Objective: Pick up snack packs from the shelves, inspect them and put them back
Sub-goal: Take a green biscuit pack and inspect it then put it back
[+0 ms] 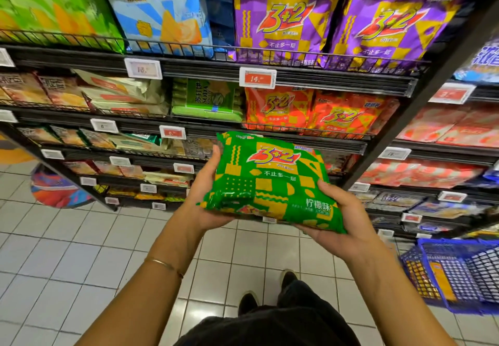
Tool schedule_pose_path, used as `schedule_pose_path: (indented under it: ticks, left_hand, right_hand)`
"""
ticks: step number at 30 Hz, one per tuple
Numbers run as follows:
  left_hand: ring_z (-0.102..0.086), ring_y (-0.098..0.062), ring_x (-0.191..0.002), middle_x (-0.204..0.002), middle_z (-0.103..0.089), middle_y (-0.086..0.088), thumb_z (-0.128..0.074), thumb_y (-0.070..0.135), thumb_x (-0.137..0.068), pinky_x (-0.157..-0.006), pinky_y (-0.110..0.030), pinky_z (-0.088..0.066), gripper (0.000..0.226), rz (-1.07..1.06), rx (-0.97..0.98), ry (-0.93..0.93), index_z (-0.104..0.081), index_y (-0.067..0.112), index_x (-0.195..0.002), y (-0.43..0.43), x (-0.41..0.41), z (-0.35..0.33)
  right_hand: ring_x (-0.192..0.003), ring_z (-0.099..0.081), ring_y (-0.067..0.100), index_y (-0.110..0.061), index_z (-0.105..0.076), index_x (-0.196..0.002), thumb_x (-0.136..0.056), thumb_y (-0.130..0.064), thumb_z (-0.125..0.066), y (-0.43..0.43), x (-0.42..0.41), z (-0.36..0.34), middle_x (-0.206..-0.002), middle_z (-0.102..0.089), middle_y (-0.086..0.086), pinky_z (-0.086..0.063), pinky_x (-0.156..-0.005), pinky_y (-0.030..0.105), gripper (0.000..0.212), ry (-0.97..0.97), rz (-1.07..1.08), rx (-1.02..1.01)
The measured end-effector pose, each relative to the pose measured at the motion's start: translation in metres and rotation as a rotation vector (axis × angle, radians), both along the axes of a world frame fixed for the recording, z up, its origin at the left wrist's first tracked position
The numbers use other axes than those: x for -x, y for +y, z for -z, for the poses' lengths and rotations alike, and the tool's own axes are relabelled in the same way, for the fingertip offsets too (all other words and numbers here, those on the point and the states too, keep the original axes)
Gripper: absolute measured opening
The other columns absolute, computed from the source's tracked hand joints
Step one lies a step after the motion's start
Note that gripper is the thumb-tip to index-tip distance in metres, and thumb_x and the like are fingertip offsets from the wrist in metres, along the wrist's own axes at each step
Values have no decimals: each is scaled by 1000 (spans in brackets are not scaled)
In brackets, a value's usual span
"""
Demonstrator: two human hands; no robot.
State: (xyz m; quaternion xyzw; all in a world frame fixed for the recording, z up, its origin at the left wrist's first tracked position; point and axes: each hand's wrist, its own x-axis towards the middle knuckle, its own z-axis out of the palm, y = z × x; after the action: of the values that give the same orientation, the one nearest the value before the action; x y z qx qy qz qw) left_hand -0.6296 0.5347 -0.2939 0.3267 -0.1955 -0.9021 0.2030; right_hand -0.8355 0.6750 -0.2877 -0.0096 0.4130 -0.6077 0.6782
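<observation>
Black wire-fronted shelves (270, 74) filled the upper half of the frame, running from the left edge to the right, stacked with snack packs in rows. On the top row two large purple packs (280, 13) stood at upper centre and upper right, with a blue pack (162, 8) and a green one beside them at upper left; below the purple ones lay orange-red packs (321, 113), and to their left a pale green soda-biscuit pack (208, 100). The white tiled floor (54, 251) took the lower left of the frame, and a blue wire basket (456, 272) sat at the lower right edge. In the centre of the frame a green snack pack (272, 181) marked "3+2" was held clear of the shelves, face up and tilted, between both hands. The left hand (206, 191) gripped its left edge, the thumb lying up along the side and the palm under the lower left corner. The right hand (340, 218) cupped the lower right corner from beneath, its thumb pressed onto the pack's right edge. A thin bracelet (164, 264) circled the left wrist. Price tags (258, 78) hung along the shelf fronts.
</observation>
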Motion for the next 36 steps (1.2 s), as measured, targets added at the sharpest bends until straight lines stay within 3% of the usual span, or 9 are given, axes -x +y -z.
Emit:
schedule_pose_path:
  ticks: [4, 7, 11, 16, 21, 23, 26, 31, 36]
  left_hand:
    - [-70, -48, -112, -132, -68, -26, -53, 78, -91, -87, -62, -59, 83, -23, -97, 28, -77, 4, -120, 5, 14, -13]
    - [-71, -53, -105, -126, -70, -29, -62, 66, -91, -90, -66, -54, 72, -104, -166, -77, -70, 2, -124, 3, 16, -10]
    - [-68, -51, -114, -133, -67, -27, -62, 66, -91, -94, -65, -54, 75, -51, -168, -36, -62, 8, -138, 6, 17, -2]
    - [-62, -39, -131, -146, -62, -15, -54, 64, -98, -100, -59, -54, 61, 64, 81, 56, -66, 22, -140, 5, 2, 1]
    - [-77, -28, -97, -106, -81, -4, -75, 42, -76, -75, -40, -65, 41, -21, 445, -103, -77, 19, -110, 16, 6, -2]
    - [-74, -32, -97, -104, -80, -6, -86, 25, -64, -81, -43, -65, 58, -24, 581, -158, -66, 15, -117, 19, 10, 1]
    - [-76, -27, -99, -110, -79, -9, -106, 41, -36, -83, -41, -64, 105, 48, 687, -87, -62, 7, -124, 17, 13, -1]
    - [-77, -21, -98, -107, -81, -2, -104, 50, -38, -79, -34, -63, 103, 69, 718, -68, -60, 11, -122, 15, 17, -2]
    - [-78, -21, -98, -109, -80, -3, -104, 56, -36, -80, -38, -65, 104, -79, 558, -61, -63, 16, -123, 11, 38, -5]
  right_hand:
    - [-105, -74, 41, -9, -82, -109, -81, -26, -77, -2, -11, 3, -124, -73, 21, -64, -71, 51, 33, -102, 47, -100]
    - [-117, -68, 47, -6, -73, -124, -83, -29, -81, -1, -10, 4, -128, -69, 26, -64, -70, 49, 48, -153, 61, -148]
    - [-108, -72, 45, -6, -80, -111, -82, -31, -81, 0, -2, 9, -125, -72, 25, -63, -76, 53, 38, -103, -23, -128]
    - [-104, -76, 33, -11, -70, -126, -80, -12, -75, 10, 29, 12, -124, -74, 16, -64, -77, 42, 46, 179, -147, 25]
    - [-118, -70, 38, -16, -54, -140, -75, 8, -71, 13, 54, -1, -134, -69, 16, -62, -87, 42, 72, 460, -286, 259]
    - [-112, -73, 35, -17, -53, -138, -68, 12, -70, 13, 57, -5, -127, -73, 13, -64, -82, 42, 78, 549, -277, 245]
    - [-98, -76, 30, -5, -53, -131, -56, 10, -67, 13, 60, -7, -107, -78, 12, -63, -83, 48, 78, 679, -219, 167]
    - [-87, -77, 26, -2, -54, -121, -49, 5, -63, 14, 62, -9, -90, -79, 5, -60, -71, 38, 73, 735, -201, 134]
    - [-96, -77, 27, -12, -64, -124, -63, 0, -61, 17, 72, -33, -108, -79, 8, -63, -71, 37, 62, 595, -190, 259]
